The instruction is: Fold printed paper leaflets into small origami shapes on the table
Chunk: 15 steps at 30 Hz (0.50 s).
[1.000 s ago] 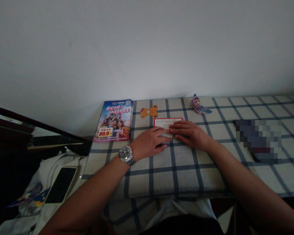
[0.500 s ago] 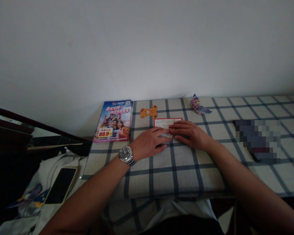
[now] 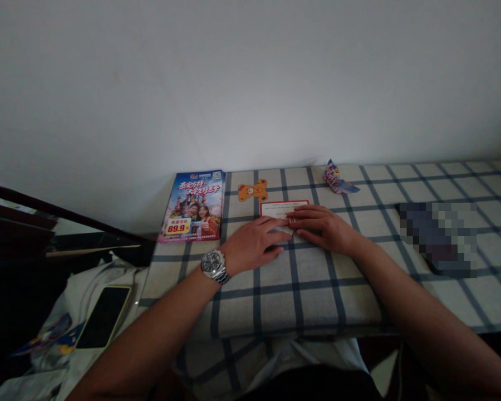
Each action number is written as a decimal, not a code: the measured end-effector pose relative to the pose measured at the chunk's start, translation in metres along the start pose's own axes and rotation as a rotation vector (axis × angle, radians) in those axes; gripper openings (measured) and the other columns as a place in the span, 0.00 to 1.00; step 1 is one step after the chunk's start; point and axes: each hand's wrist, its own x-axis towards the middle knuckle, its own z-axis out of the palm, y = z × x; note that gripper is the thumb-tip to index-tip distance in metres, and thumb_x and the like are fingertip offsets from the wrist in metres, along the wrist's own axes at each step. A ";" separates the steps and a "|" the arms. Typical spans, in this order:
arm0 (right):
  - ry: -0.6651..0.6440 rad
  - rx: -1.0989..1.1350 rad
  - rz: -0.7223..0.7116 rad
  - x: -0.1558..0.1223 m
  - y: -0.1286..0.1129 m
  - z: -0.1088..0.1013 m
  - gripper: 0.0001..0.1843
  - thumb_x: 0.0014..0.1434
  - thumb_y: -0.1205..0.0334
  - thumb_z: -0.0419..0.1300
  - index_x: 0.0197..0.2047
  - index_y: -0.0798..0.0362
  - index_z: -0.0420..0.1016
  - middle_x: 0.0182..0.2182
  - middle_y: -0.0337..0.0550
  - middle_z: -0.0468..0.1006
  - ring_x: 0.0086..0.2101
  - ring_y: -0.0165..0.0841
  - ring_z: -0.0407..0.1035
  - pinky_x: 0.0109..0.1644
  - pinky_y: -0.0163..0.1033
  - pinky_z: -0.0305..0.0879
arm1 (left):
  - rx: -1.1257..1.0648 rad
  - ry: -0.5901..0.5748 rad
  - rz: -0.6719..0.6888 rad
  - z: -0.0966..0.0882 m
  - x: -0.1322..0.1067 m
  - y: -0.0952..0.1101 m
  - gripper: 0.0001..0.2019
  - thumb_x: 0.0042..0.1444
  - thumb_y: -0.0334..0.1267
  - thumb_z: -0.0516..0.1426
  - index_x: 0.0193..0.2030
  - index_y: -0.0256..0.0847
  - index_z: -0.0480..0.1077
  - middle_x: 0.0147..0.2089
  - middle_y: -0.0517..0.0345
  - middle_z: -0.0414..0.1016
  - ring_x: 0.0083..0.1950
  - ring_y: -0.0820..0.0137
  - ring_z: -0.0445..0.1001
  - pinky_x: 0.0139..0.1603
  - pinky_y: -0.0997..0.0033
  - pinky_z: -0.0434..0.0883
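Observation:
A small white paper card (image 3: 275,209) with a red border and lines of print lies on the checked cloth. Its lower part is covered by my fingers. From the left, my left hand (image 3: 256,244), with a metal-band watch (image 3: 214,265) on the wrist, rests fingertips on the lower part of the card, fingers stretched and somewhat apart. My right hand (image 3: 323,228) lies flat over the card's right side, fingers extended toward the left ones. The fingertips of both hands meet near the card's lower edge. Just behind the card is a brown bear cutout (image 3: 253,191).
A stack of colourful flyers (image 3: 194,207) lies left of my hands. Behind the right hand sits a crumpled printed wrapper (image 3: 338,179) near the wall. A dark, pixelated flat object (image 3: 436,236) lies at the right. Below the table's left edge, a phone (image 3: 103,317) rests on white fabric.

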 end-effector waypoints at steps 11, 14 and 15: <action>0.001 0.011 0.002 0.000 0.000 0.001 0.16 0.70 0.60 0.62 0.59 0.44 0.81 0.60 0.48 0.80 0.61 0.45 0.74 0.67 0.59 0.70 | 0.040 -0.028 0.006 0.000 -0.001 -0.002 0.18 0.70 0.44 0.59 0.64 0.48 0.73 0.70 0.51 0.69 0.66 0.57 0.70 0.68 0.48 0.72; -0.004 0.021 -0.004 0.000 0.000 0.001 0.16 0.71 0.61 0.61 0.60 0.44 0.80 0.60 0.48 0.80 0.61 0.45 0.73 0.67 0.58 0.70 | 0.051 -0.031 0.006 0.000 -0.001 -0.001 0.18 0.70 0.45 0.59 0.64 0.48 0.74 0.69 0.50 0.69 0.66 0.56 0.70 0.68 0.47 0.72; -0.004 0.021 -0.007 0.000 0.000 0.002 0.16 0.71 0.61 0.61 0.59 0.45 0.80 0.60 0.48 0.80 0.61 0.45 0.73 0.67 0.58 0.69 | 0.049 -0.032 0.007 0.000 -0.001 -0.001 0.18 0.70 0.45 0.59 0.64 0.48 0.74 0.69 0.50 0.69 0.66 0.56 0.70 0.68 0.47 0.72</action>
